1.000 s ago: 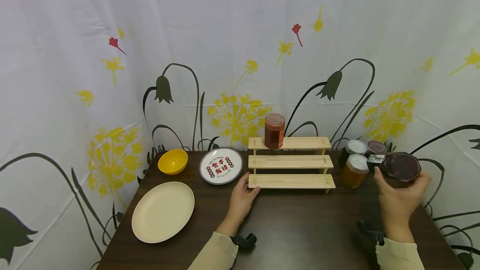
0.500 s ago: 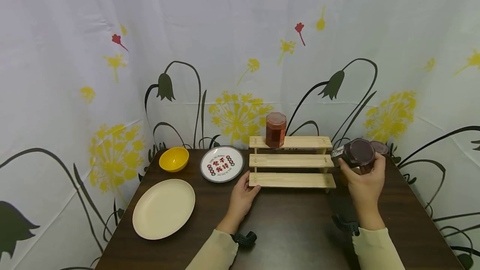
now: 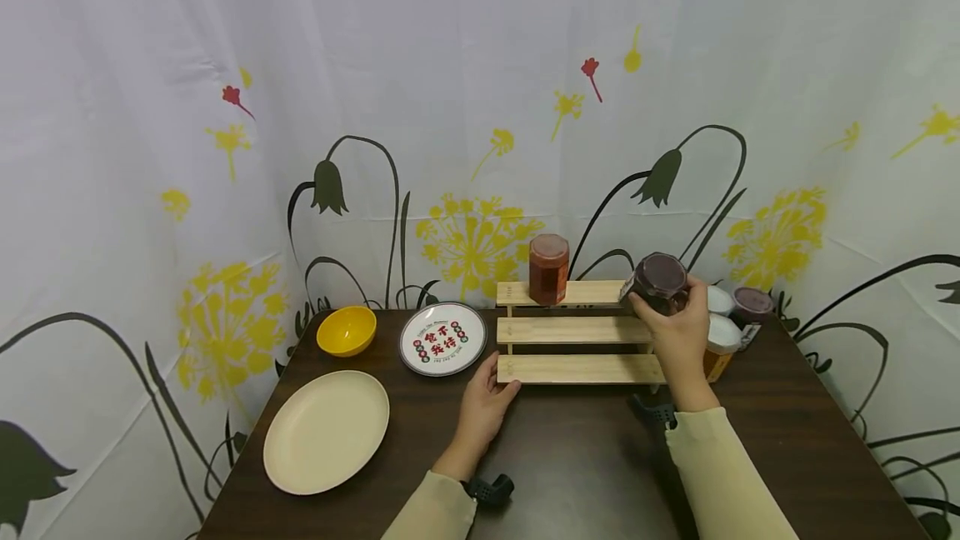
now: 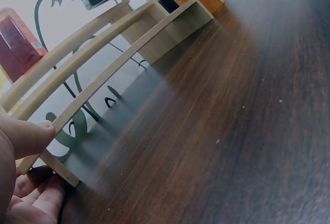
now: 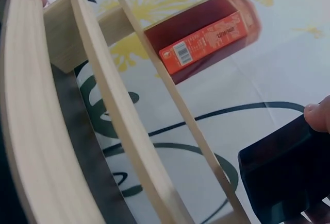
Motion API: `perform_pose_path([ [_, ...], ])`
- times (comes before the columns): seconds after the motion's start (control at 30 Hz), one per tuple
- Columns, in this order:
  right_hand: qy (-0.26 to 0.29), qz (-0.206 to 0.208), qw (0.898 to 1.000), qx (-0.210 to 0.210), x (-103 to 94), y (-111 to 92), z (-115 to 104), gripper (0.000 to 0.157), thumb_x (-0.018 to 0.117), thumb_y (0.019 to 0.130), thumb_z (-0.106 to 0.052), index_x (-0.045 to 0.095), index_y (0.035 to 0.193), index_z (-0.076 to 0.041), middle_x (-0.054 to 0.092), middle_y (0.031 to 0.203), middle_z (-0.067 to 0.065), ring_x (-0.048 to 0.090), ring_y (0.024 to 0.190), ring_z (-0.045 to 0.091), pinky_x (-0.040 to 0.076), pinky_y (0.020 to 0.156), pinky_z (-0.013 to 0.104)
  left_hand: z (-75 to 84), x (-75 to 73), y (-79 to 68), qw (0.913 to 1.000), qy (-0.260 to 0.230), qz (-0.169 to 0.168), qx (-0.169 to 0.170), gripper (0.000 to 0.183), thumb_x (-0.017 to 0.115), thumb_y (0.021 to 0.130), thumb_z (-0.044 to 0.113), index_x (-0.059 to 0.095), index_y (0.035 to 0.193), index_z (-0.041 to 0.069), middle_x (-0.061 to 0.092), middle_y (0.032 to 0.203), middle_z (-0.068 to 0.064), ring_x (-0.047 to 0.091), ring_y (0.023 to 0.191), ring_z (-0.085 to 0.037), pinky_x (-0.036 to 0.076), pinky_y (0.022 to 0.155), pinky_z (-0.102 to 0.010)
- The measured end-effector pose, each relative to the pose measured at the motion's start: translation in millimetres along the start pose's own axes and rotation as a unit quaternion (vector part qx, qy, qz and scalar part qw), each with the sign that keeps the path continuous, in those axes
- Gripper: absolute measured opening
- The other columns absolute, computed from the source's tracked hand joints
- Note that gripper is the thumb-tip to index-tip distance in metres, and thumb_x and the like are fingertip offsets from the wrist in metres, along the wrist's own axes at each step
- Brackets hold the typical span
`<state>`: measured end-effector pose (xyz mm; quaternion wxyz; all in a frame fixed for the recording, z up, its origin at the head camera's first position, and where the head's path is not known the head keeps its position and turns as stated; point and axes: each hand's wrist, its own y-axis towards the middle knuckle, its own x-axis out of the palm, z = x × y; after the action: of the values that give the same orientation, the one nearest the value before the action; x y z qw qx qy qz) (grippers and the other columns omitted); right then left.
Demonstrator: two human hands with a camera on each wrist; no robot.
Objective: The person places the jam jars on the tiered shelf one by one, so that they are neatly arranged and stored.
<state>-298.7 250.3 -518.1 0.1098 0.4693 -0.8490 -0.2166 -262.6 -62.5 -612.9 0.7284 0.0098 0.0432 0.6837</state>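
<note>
found in the right grip (image 3: 681,340) one dark jar (image 3: 660,277), held by fingers and thumb, tilted, at the right end of the top shelf of a three-tier wooden rack (image 3: 577,369). cannot determine contact between jar and shelf board. noted on that jar a pale label at the left edge, too small and too far turned to read. found the left grip (image 3: 483,407) holding the left end of the rack's bottom shelf, thumb over and fingers beneath in the left wrist view. recorded on the top shelf, towards the left end, one upright red jar (image 3: 549,271) bearing an orange-red label (image 5: 205,42) with a white barcode patch (image 5: 182,53), fine print and one darker word near the jar's upper end, not securely legible. counted three more jars on the bench (image 3: 570,457) just right of the rack: one amber white-lidded jar (image 3: 722,340), one rear white-lidded jar (image 3: 720,301) mostly hidden, and one purple-lidded jar (image 3: 752,307) with a partly visible label, print unreadable. inspected left of the rack a white dark-rimmed plate (image 3: 443,339), printed with four large red characters between two rows of small round motifs, with finer lettering too small to read. logged further left a yellow bowl (image 3: 347,332) and, nearer, a cream plate (image 3: 327,432). sighted behind the bench a flower-printed white curtain (image 3: 450,65).
</note>
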Motion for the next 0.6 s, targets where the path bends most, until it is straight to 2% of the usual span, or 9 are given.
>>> perform_pose_path([
  [0.13, 0.005, -0.027, 1.0, 0.006, 8.7, 8, 2, 0.077, 0.09, 0.089, -0.007, 0.045, 0.152, -0.001, 0.055, 0.15, 0.014, 0.06, 0.141, 0.029, 0.052, 0.118, 0.029, -2.1, 0.0, -0.7, 1.0, -0.006, -0.001, 0.003, 0.074, 0.074, 0.101, -0.001, 0.036, 0.164, -0.01, 0.052, 0.159, -0.033, 0.055, 0.147, -0.045, 0.052, 0.12, -0.047],
  [0.23, -0.003, -0.041, 0.999, 0.006, 13.2, 11, 7, 0.077, 0.091, 0.09, -0.011, 0.046, 0.151, -0.002, 0.057, 0.147, 0.015, 0.061, 0.14, 0.031, 0.053, 0.12, 0.04, -3.7, 0.0, -2.1, 1.0, 0.003, -0.001, 0.001, 0.074, 0.074, 0.101, 0.0, 0.037, 0.164, -0.011, 0.052, 0.158, -0.033, 0.056, 0.146, -0.045, 0.054, 0.118, -0.047],
  [0.4, -0.048, -0.035, 0.998, -0.002, 20.0, 14, 18, 0.073, 0.092, 0.09, -0.017, 0.051, 0.148, -0.002, 0.061, 0.143, 0.018, 0.061, 0.137, 0.033, 0.052, 0.119, 0.056, -6.2, 0.4, -4.5, 1.0, 0.007, 0.003, -0.005, 0.074, 0.075, 0.1, 0.0, 0.038, 0.163, -0.01, 0.054, 0.158, -0.032, 0.057, 0.146, -0.044, 0.054, 0.118, -0.047],
  [0.6, -0.093, -0.017, 0.995, -0.021, 28.0, 19, 23, 0.07, 0.091, 0.091, -0.021, 0.052, 0.146, -0.003, 0.063, 0.14, 0.022, 0.062, 0.133, 0.037, 0.053, 0.115, 0.06, -3.4, -1.8, 1.2, 1.0, 0.005, -0.002, 0.004, 0.075, 0.074, 0.101, 0.001, 0.036, 0.164, -0.01, 0.052, 0.159, -0.032, 0.055, 0.148, -0.045, 0.054, 0.118, -0.045],
])
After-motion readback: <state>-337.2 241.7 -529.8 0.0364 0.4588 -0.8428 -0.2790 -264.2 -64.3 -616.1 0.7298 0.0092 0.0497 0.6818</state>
